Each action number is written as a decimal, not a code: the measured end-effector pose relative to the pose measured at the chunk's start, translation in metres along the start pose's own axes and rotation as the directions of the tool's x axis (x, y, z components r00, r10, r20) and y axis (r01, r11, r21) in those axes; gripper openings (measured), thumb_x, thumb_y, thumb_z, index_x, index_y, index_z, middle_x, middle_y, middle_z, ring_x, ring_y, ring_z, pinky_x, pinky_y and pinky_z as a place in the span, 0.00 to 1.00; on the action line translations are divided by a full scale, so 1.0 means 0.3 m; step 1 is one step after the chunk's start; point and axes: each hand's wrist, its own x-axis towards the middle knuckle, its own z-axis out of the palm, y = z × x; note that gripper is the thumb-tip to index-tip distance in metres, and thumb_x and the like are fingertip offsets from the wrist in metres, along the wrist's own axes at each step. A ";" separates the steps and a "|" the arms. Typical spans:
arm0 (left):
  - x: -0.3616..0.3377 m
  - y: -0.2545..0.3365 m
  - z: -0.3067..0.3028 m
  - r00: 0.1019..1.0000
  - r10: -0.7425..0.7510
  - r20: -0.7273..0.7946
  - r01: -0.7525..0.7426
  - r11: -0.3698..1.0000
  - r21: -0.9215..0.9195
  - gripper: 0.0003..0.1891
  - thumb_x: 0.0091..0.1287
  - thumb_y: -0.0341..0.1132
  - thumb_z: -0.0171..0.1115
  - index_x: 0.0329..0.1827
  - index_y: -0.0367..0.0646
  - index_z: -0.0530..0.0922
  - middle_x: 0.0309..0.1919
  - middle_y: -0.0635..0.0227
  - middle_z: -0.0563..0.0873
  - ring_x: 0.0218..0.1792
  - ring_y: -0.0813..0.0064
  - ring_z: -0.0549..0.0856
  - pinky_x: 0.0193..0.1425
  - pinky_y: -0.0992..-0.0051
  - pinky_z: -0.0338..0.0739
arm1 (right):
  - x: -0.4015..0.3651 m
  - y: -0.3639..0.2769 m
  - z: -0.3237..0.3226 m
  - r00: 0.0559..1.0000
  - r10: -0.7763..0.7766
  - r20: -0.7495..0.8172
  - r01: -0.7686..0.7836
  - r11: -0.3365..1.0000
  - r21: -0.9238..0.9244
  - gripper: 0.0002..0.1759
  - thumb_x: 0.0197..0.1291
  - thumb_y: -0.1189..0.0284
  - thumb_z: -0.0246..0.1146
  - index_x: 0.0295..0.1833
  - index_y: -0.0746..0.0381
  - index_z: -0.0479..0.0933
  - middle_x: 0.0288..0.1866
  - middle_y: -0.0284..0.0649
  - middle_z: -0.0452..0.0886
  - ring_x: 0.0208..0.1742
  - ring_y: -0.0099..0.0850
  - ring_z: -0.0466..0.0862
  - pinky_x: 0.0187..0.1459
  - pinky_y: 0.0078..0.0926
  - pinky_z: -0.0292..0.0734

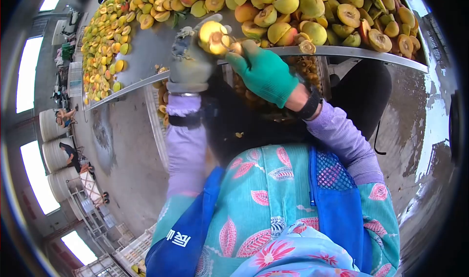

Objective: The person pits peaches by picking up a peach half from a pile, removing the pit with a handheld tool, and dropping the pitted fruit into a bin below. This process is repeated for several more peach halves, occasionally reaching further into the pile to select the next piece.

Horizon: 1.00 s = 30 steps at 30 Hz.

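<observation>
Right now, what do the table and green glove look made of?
The table looks like smooth metal, maybe steel: it's grey, with a shiny rim. The green glove seems to be matte knitted cloth, because it fits snugly and shows fine lines; a thin rubbery coating is possible.

At upper left of centre, a bare strip of the metal worktop [139, 47] leaves room to pass, ending at the left hand [193, 62]. Halved stone fruit [312, 18] heaps block the upper right and far left; a raised rim [361, 55] bars the near edge.
</observation>
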 end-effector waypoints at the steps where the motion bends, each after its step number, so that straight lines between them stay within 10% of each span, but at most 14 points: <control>1: -0.003 -0.027 0.018 0.998 0.042 -0.051 -0.037 0.995 0.095 0.31 0.72 0.49 0.49 0.67 0.30 0.65 0.53 0.49 0.79 0.52 0.55 0.81 0.59 0.62 0.77 | -0.002 0.003 0.007 0.998 -0.043 -0.035 0.040 0.996 -0.075 0.21 0.68 0.55 0.56 0.41 0.66 0.72 0.27 0.55 0.80 0.31 0.54 0.82 0.32 0.48 0.75; 3: 0.001 -0.067 0.021 0.989 0.066 -0.132 -0.073 0.996 -0.056 0.33 0.74 0.54 0.43 0.64 0.29 0.67 0.54 0.48 0.79 0.53 0.55 0.80 0.61 0.61 0.76 | -0.020 -0.008 0.003 0.995 -0.065 -0.077 0.060 0.996 -0.064 0.21 0.68 0.55 0.56 0.42 0.66 0.72 0.27 0.56 0.80 0.31 0.54 0.82 0.32 0.48 0.75; 5: -0.013 -0.090 0.029 0.972 0.175 -0.153 -0.103 0.914 0.391 0.33 0.74 0.55 0.43 0.62 0.29 0.69 0.51 0.50 0.80 0.52 0.57 0.81 0.60 0.62 0.77 | -0.039 -0.022 -0.005 0.995 -0.058 -0.081 0.053 0.996 -0.071 0.22 0.68 0.55 0.56 0.42 0.66 0.72 0.27 0.56 0.80 0.32 0.54 0.82 0.32 0.49 0.76; 10: -0.023 -0.087 0.153 0.925 0.091 -0.370 -0.129 0.989 -0.078 0.21 0.75 0.47 0.51 0.49 0.34 0.78 0.36 0.59 0.86 0.34 0.71 0.85 0.41 0.76 0.81 | -0.052 -0.039 -0.002 0.999 0.035 0.010 -0.035 0.999 -0.028 0.22 0.69 0.55 0.55 0.44 0.68 0.72 0.28 0.57 0.80 0.31 0.54 0.82 0.33 0.49 0.76; 17: -0.031 -0.138 0.126 0.871 0.321 -0.372 -0.176 0.911 0.373 0.23 0.74 0.49 0.50 0.46 0.33 0.79 0.38 0.58 0.86 0.33 0.68 0.85 0.38 0.73 0.82 | -0.088 -0.004 0.069 0.999 0.037 0.029 -0.042 0.976 0.214 0.22 0.70 0.56 0.53 0.46 0.68 0.71 0.27 0.54 0.80 0.26 0.47 0.82 0.26 0.43 0.75; 20: -0.024 -0.158 0.111 0.880 0.423 -0.218 -0.202 0.747 0.633 0.22 0.74 0.48 0.52 0.45 0.33 0.79 0.35 0.56 0.86 0.33 0.70 0.84 0.37 0.72 0.82 | -0.081 -0.007 0.033 0.962 0.161 0.222 -0.234 0.902 0.363 0.23 0.70 0.55 0.52 0.49 0.67 0.71 0.24 0.45 0.78 0.21 0.34 0.79 0.20 0.33 0.72; 21: -0.032 -0.123 0.061 0.875 0.434 0.214 -0.335 0.225 0.915 0.20 0.74 0.46 0.53 0.45 0.34 0.80 0.35 0.57 0.86 0.33 0.71 0.85 0.36 0.73 0.81 | -0.076 -0.002 0.034 0.942 0.179 0.282 -0.296 0.837 0.459 0.23 0.69 0.54 0.52 0.49 0.66 0.71 0.24 0.41 0.77 0.19 0.30 0.77 0.19 0.30 0.71; 24: -0.035 -0.027 0.185 0.937 0.036 -0.346 0.067 0.957 0.281 0.19 0.74 0.45 0.53 0.43 0.35 0.80 0.35 0.60 0.86 0.32 0.73 0.85 0.35 0.75 0.81 | -0.086 -0.110 0.020 0.884 0.304 0.354 -0.466 0.607 0.643 0.22 0.69 0.53 0.52 0.45 0.64 0.72 0.22 0.34 0.72 0.16 0.23 0.71 0.17 0.23 0.68; 28: 0.045 -0.061 0.116 0.915 0.217 -0.340 0.093 0.707 0.701 0.22 0.72 0.49 0.55 0.42 0.34 0.81 0.31 0.59 0.86 0.29 0.74 0.84 0.31 0.76 0.80 | -0.036 -0.115 0.039 0.900 0.308 0.308 -0.435 0.595 0.676 0.21 0.69 0.53 0.52 0.40 0.63 0.72 0.22 0.33 0.73 0.17 0.23 0.71 0.18 0.24 0.68; 30: 0.032 -0.059 0.136 0.922 0.139 -0.361 0.070 0.858 0.509 0.21 0.73 0.47 0.54 0.43 0.34 0.81 0.32 0.60 0.86 0.29 0.73 0.84 0.32 0.75 0.81 | -0.055 -0.131 0.010 0.874 0.347 0.341 -0.485 0.581 0.653 0.22 0.68 0.53 0.52 0.40 0.63 0.72 0.23 0.33 0.73 0.17 0.24 0.71 0.18 0.25 0.68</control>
